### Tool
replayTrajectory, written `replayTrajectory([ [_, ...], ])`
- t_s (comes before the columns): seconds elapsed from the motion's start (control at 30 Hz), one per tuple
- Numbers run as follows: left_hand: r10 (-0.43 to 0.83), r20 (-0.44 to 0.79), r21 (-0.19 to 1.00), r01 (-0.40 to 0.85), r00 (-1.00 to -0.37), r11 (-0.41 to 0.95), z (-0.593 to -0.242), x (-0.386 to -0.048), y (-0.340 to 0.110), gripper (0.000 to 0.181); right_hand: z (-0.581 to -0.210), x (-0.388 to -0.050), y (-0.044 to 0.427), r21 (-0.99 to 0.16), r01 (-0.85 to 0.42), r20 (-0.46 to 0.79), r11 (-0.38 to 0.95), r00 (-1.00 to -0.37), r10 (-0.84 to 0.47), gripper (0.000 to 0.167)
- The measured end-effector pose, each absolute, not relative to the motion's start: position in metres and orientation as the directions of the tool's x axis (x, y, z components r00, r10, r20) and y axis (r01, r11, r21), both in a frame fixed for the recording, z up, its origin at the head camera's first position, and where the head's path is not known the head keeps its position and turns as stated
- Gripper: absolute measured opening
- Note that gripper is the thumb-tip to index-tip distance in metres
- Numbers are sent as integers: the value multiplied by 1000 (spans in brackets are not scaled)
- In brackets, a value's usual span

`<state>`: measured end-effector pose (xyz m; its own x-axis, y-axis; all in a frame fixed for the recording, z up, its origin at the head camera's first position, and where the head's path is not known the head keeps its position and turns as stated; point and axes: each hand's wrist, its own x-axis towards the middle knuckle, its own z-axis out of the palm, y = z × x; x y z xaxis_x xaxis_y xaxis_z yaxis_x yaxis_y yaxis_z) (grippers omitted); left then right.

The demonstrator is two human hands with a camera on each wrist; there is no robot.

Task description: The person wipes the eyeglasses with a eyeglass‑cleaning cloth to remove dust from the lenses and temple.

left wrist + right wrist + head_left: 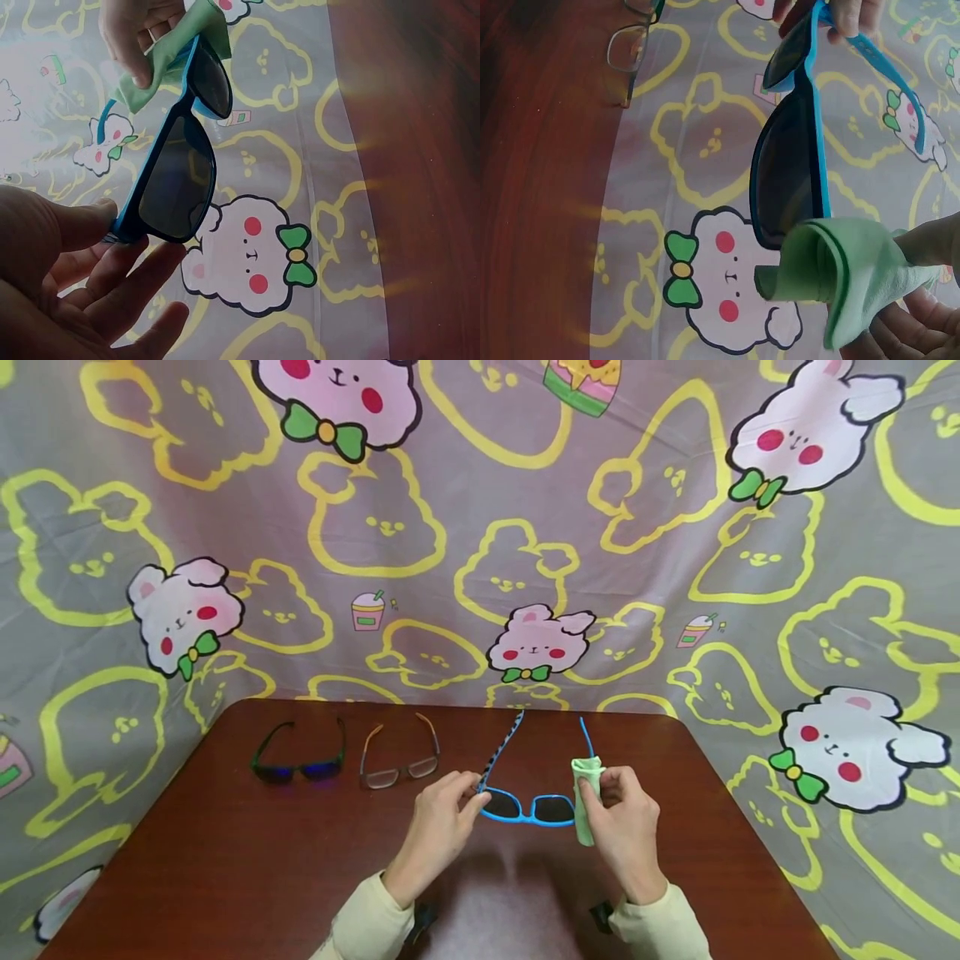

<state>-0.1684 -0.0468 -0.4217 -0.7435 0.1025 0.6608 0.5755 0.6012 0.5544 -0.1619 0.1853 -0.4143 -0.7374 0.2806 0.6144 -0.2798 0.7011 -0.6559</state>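
Note:
Blue-framed sunglasses (527,818) with dark lenses are held up between both hands, their temples spread and pointing away. My left hand (444,814) pinches the frame at its left hinge corner between thumb and fingers, as the left wrist view also shows. A light green cloth (585,818) is folded over the right end of the frame. Through that cloth, my right hand (626,822) grips the frame's corner, thumb on the near side. The cloth (862,274) hides the right hinge in the right wrist view.
Farther left on the brown table (225,860) stand dark sunglasses (300,771) with bluish lenses and clear eyeglasses (401,772) with orange-tipped temples, both unfolded. A patterned curtain (450,527) with cartoon animals hangs behind the table.

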Motion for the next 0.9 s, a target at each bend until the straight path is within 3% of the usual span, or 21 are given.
replayTrajectory([
  [0.3,122,646,556,573,-754,602,-421,-168,-52,13,-416,-164,184,-664,-271,587,697,-765,263,21],
  [0.9,155,652,529,592,-743,608,-428,-170,-53,14,-415,-171,187,-619,-280,642,734,-719,267,25],
])
